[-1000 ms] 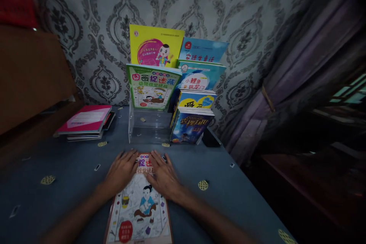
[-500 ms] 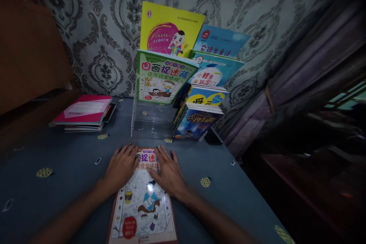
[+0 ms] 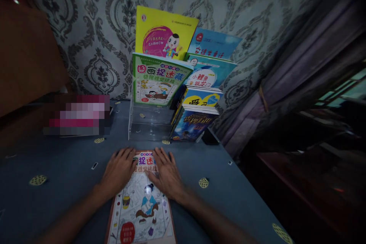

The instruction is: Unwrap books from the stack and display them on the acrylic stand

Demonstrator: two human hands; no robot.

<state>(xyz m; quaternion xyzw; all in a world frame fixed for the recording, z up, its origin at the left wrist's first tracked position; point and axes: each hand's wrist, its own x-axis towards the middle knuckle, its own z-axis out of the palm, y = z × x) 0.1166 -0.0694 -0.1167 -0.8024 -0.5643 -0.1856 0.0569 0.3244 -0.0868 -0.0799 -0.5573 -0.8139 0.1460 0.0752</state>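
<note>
A children's picture book [image 3: 140, 206] lies face up on the table, with a brown border and a drawn figure in blue on its cover. My left hand [image 3: 119, 169] rests flat over its upper left corner. Across the upper right corner lies my right hand [image 3: 166, 173], fingers stretched out and thumb pointing in over the cover. Neither hand grips the book; both are open and cover parts of the title. Beyond the hands, a clear acrylic book stand [image 3: 143, 131] holds a green picture book [image 3: 160, 80] in a middle tier.
Also on the stand are a yellow book [image 3: 167, 26], blue books [image 3: 217, 42] and a dark blue book [image 3: 196, 124]. A blurred pink stack [image 3: 78, 114] sits at the left. Patterned wall [image 3: 120, 4] stands behind; a curtain [image 3: 254, 106] hangs past the table's right edge.
The view has shifted slightly, so the stand and its books sit a little further left and lower. Both hands stay on the picture book. The stack at left is now pixelated.
</note>
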